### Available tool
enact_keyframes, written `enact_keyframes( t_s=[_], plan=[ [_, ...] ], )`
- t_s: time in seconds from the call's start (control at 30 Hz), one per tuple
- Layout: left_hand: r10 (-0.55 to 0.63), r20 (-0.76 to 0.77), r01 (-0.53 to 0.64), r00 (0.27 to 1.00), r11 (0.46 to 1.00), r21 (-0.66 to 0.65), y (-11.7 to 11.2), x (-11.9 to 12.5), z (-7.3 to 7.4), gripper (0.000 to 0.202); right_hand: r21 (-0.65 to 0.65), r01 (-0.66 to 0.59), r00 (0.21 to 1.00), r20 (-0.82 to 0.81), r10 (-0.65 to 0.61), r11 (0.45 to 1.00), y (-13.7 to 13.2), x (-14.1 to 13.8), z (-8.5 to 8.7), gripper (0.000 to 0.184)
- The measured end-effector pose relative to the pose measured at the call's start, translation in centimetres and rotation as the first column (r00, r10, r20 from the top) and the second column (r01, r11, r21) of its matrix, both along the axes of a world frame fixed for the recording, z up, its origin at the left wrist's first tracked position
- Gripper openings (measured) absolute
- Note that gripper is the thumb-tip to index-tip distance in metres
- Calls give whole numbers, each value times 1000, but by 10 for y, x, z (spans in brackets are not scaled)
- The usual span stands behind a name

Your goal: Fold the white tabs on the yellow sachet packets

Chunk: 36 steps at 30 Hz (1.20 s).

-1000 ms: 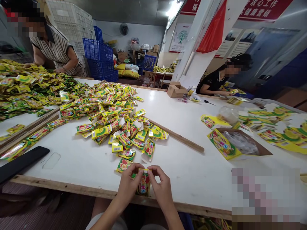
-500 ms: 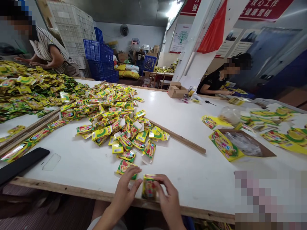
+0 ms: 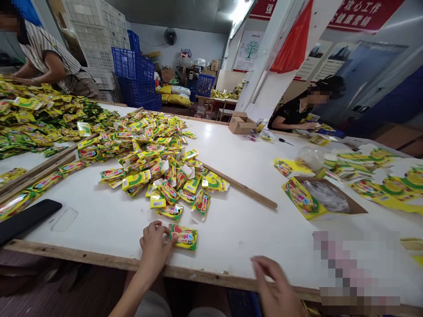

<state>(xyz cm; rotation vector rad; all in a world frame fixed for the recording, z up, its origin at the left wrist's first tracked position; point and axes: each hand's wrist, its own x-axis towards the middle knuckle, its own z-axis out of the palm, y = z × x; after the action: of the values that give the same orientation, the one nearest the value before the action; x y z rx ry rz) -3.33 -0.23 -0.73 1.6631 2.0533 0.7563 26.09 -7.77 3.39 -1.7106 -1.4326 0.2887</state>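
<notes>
My left hand (image 3: 157,244) is at the table's front edge, with thumb and fingers closed on the left end of a small yellow-green printed carton (image 3: 185,237). That carton lies on its broad side, printed face up. Off to the right, my right hand (image 3: 276,284) is over the front edge, slightly blurred, with its fingers apart and no carton visible in it. Just beyond the left hand is a loose heap of similar small cartons (image 3: 168,191), some with white end flaps sticking out.
A wooden strip (image 3: 241,187) lies right of the heap. An open display box (image 3: 304,200) holding clear plastic stands at right, near flat printed sheets (image 3: 396,176). A black phone-like object (image 3: 29,218) is at left. Two other people sit or stand across the table.
The small carton in my right hand is no longer in view there, and that hand has moved right. My left hand has shifted left and now grips the carton lying beside it.
</notes>
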Motion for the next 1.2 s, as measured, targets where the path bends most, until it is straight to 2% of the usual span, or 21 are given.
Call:
enact_keyframes(
  t_s=[0.07,0.13,0.2,0.3,0.37,0.47,0.57,0.8,0.87,0.97,1.03,1.2],
  plan=[
    [-53,35,51,998,998,46,-3,2,5,12,40,-159,983,-86,162,986,22,-49,-5,24],
    [-150,80,134,985,975,178,-4,4,15,8,51,-297,943,-140,301,954,38,-83,-5,19],
    [-295,128,247,947,922,299,-5,6,27,9,55,-404,895,-186,407,913,49,-104,-2,19],
    [-463,277,365,842,867,339,-3,11,40,13,71,-470,833,-294,469,880,55,-116,-1,21],
    [-462,442,342,769,881,325,-2,16,39,11,72,-458,802,-395,447,886,54,-119,-6,18],
    [-338,670,237,661,941,241,-4,21,26,26,73,-421,771,-496,399,904,50,-119,-18,18],
    [-264,758,192,596,964,184,-8,23,15,29,65,-420,761,-518,390,905,48,-116,-27,23],
    [-350,691,307,633,932,190,-7,19,17,16,50,-509,785,-383,487,859,67,-111,-22,16],
    [-358,683,290,637,932,218,-5,20,16,16,63,-489,792,-385,473,870,70,-114,-21,16],
    [-331,724,211,605,944,255,-5,22,12,20,78,-423,787,-461,409,903,70,-118,-23,16],
    [-339,725,205,599,941,270,-6,23,12,21,85,-421,784,-467,410,903,68,-119,-24,18],
    [-411,606,283,681,911,299,-10,22,22,11,109,-499,785,-365,501,860,63,-117,-18,13]
  ],
)
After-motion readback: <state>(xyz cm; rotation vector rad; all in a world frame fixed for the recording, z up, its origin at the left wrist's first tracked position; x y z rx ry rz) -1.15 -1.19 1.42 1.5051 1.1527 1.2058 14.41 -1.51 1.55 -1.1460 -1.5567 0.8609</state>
